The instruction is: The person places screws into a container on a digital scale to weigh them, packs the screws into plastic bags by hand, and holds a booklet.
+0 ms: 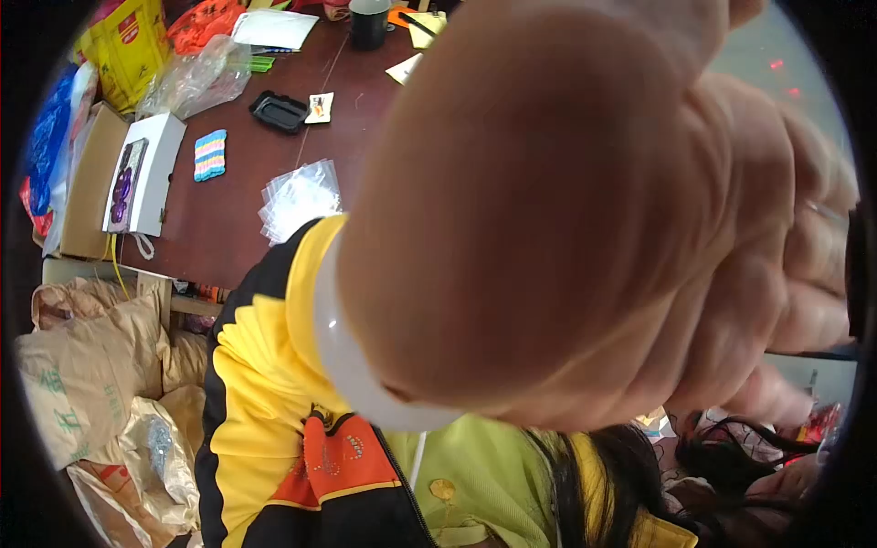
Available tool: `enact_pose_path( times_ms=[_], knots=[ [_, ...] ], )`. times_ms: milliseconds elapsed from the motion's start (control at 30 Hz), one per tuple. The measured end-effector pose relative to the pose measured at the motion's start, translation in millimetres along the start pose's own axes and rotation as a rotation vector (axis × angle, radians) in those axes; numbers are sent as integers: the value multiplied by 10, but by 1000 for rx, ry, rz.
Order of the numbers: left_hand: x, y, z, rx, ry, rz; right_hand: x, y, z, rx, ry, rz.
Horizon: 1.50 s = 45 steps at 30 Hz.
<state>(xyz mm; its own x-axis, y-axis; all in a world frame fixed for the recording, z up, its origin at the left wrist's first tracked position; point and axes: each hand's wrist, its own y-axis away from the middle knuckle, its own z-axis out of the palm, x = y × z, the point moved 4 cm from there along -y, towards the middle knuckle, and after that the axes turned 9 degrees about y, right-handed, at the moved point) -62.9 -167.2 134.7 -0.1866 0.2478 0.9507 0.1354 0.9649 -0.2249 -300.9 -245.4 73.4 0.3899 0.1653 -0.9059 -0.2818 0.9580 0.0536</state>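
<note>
My left hand (585,219) is raised very close to the camera and covers much of the view's middle and right. Its palm side shows, with the fingers stretched towards the right edge and a little bent. I see nothing held in it. A whitish bangle (365,374) circles the wrist below a yellow and black sleeve (265,356). Behind the wrist, a stack of clear plastic bags (300,199) lies on the dark red table (219,233). My right hand cannot be made out.
On the table are a striped knitted piece (210,155), a black tray (279,111), a small packet (319,108), a dark mug (369,26) and a white box (157,183). A yellow bag (126,50) stands at the back left. Brown paper sacks (91,384) sit at lower left.
</note>
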Motion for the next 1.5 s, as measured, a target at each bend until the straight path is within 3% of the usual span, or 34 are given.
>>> enact_pose_path(
  times_ms=[567,1100,1500],
  knots=[
    [-62,-31,125,39,30,-25,-708,-1717,468,-87,684,-286],
    [-156,-299,115,94,83,-55,-1206,-1529,-416,35,1092,-336],
    [-910,-1424,169,214,-234,-240,-1420,-1327,-1068,125,1171,-324]
  ],
)
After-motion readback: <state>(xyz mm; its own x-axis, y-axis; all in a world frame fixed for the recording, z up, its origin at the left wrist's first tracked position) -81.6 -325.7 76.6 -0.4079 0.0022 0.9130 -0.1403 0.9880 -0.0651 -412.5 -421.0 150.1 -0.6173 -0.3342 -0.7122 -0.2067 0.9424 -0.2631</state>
